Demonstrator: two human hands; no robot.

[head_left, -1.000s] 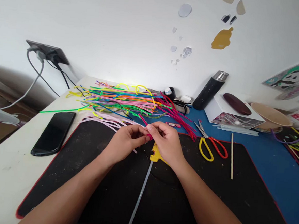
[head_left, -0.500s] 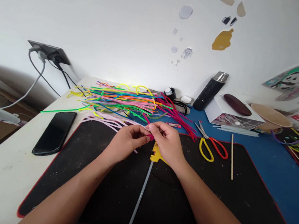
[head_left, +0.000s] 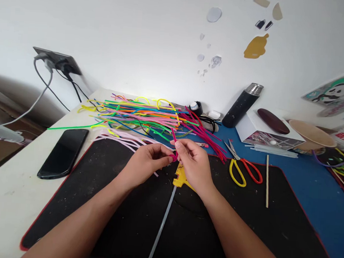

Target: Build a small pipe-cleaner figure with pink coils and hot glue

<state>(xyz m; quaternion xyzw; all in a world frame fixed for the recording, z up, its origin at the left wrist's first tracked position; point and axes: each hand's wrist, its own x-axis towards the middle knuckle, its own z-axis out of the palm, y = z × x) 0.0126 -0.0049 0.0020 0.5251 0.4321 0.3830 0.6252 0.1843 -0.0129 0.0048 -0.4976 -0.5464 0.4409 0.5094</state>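
Observation:
A magenta pipe cleaner [head_left: 174,135] is held between my two hands above the black mat. Its lower part is wound into a small coil, pinched between the thumb and fingers of my left hand [head_left: 149,161]. My right hand [head_left: 193,162] grips the free length, whose tip sticks up past the thumb. Under my right hand lies a yellow glue gun [head_left: 180,177], partly hidden, with a long translucent glue stick [head_left: 162,222] coming out toward me.
Behind my hands lies a heap of colourful pipe cleaners [head_left: 137,116]. Scissors [head_left: 240,165] and a wooden stick [head_left: 267,181] rest to the right. A phone [head_left: 62,153] lies left of the mat [head_left: 118,227]. A black flask [head_left: 241,106] and a white box [head_left: 266,131] stand at the back right.
My right hand has shifted slightly right, and the pipe cleaner's free end has swung more upright and to the right. My left hand has hardly moved and keeps its pinch.

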